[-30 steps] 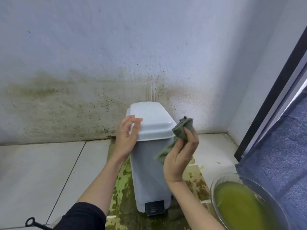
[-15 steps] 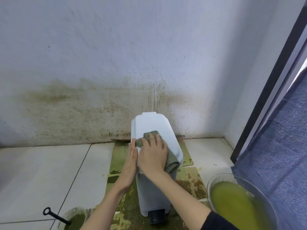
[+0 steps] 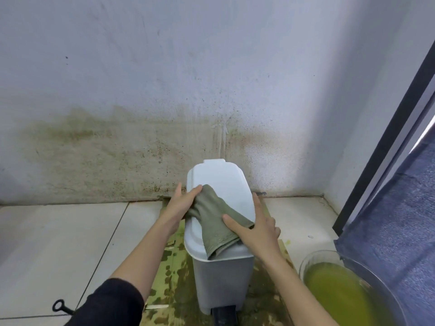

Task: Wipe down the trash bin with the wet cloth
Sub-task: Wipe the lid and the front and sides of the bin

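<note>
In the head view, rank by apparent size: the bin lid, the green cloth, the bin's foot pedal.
1. bin lid, largest, though partly covered.
2. green cloth, spread across the lid under both hands.
3. foot pedal, smallest, cut off by the frame's bottom edge, so its full size is unsure.

Both hands, left point(image 3: 179, 206) and right point(image 3: 257, 228), press a green cloth point(image 3: 215, 218) onto the bin lid point(image 3: 222, 181).

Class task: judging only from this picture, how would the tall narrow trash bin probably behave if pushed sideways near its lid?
The trash bin looks tall, narrow and plastic, so probably light and apt to tip. The left hand and right hand flank its lid, seemingly steadying it.
</note>
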`<state>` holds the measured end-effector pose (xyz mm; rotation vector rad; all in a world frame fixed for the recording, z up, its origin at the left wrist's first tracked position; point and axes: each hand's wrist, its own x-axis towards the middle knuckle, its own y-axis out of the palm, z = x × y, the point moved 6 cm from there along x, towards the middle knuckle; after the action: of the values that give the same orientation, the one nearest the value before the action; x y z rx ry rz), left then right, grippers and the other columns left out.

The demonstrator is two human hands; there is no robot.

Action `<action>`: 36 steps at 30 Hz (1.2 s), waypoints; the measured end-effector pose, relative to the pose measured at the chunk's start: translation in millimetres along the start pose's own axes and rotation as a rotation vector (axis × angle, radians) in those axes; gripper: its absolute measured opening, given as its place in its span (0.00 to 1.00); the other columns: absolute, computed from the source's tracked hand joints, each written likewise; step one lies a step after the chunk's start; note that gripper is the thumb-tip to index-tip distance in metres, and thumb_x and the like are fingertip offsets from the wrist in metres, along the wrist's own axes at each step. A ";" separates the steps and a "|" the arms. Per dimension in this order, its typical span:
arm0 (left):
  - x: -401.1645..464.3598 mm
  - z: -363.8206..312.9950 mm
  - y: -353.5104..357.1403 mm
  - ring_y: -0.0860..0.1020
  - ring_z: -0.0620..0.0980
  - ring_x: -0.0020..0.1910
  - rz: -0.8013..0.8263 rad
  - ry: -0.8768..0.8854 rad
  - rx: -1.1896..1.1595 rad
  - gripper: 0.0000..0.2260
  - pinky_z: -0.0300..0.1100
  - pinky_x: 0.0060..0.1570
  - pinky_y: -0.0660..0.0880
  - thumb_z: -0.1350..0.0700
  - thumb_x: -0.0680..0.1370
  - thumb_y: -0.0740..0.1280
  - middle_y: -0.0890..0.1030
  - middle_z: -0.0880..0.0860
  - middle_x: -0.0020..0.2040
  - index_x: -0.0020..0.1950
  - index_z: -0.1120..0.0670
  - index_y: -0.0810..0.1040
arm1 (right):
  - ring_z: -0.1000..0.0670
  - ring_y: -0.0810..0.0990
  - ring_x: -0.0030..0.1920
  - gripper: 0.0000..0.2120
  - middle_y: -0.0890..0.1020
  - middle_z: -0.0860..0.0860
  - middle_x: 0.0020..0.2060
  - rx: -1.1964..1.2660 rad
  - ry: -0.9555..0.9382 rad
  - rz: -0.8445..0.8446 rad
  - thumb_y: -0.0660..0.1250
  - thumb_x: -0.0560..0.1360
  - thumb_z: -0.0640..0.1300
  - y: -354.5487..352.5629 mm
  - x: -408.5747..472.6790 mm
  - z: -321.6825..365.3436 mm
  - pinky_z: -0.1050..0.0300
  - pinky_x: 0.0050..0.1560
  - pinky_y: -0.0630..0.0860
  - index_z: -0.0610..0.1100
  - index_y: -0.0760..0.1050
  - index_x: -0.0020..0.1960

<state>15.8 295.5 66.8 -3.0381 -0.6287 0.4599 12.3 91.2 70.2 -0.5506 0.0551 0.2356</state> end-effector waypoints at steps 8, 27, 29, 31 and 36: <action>5.1 -12.8 -1.0 0.76 0.54 0.51 -0.032 -0.058 -0.051 0.31 0.47 0.45 0.77 0.56 0.76 0.69 0.70 0.55 0.68 0.75 0.43 0.60 | 0.52 0.73 0.62 0.26 0.75 0.55 0.61 0.055 -0.105 0.148 0.77 0.60 0.60 -29.7 49.7 16.8 0.50 0.66 0.70 0.62 0.76 0.57; -58.8 8.6 11.1 0.37 0.63 0.75 -0.411 0.104 0.378 0.26 0.60 0.71 0.55 0.39 0.76 0.62 0.35 0.56 0.76 0.73 0.36 0.58 | 0.44 0.56 0.73 0.23 0.61 0.47 0.73 -0.128 -0.158 -0.301 0.56 0.73 0.66 -77.2 -16.7 -8.9 0.40 0.70 0.56 0.70 0.60 0.68; -45.7 3.6 -9.8 0.37 0.63 0.75 -0.408 0.111 0.409 0.26 0.61 0.72 0.52 0.40 0.75 0.64 0.38 0.58 0.77 0.72 0.37 0.61 | 0.42 0.45 0.76 0.26 0.48 0.49 0.76 -0.192 -0.141 -0.262 0.55 0.73 0.67 -53.6 -40.9 -14.3 0.37 0.71 0.51 0.73 0.52 0.69; -28.3 4.0 -24.8 0.42 0.62 0.76 -0.320 0.103 0.415 0.27 0.61 0.72 0.54 0.36 0.70 0.67 0.44 0.58 0.78 0.67 0.35 0.66 | 0.39 0.41 0.75 0.30 0.38 0.49 0.76 -0.074 -0.082 -0.181 0.59 0.72 0.66 -28.8 -50.7 -25.9 0.37 0.72 0.52 0.73 0.49 0.69; 7.7 -1.8 -29.1 0.67 0.51 0.64 -0.069 0.150 0.276 0.19 0.49 0.60 0.69 0.42 0.70 0.72 0.65 0.48 0.67 0.59 0.37 0.74 | 0.40 0.55 0.74 0.30 0.41 0.52 0.76 0.132 -0.076 -0.260 0.70 0.69 0.59 -16.3 -38.8 -31.2 0.46 0.70 0.60 0.70 0.60 0.67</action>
<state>11.8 325.3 68.2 -2.7490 -0.6038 0.2865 -21.1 53.4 56.4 -0.4116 -0.0742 -0.0015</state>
